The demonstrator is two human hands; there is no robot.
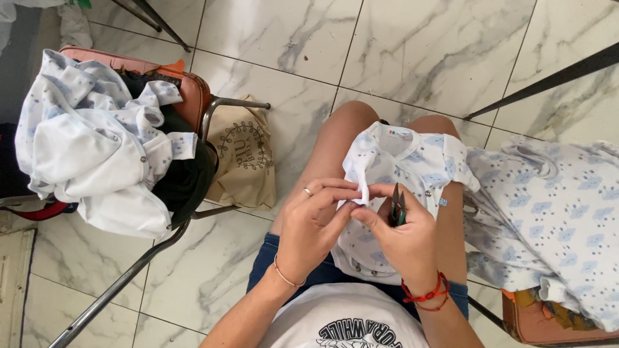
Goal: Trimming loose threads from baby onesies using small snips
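A small white baby garment (412, 169) with a pale blue print lies across my knees. My left hand (314, 222), a ring on one finger, pinches a fold of its cloth between thumb and fingers. My right hand (400, 233) meets the same fold with its fingertips and also holds small dark thread snips (398, 206) against the palm. A thin bracelet sits on my left wrist and red cord bands on my right.
A chair (193, 96) at the left carries a heap of similar white garments (90, 142) over dark cloth. A beige cloth bag (248, 161) hangs beside it. More printed garments (554, 219) pile on a seat at the right. Marble floor tiles (412, 58) lie ahead.
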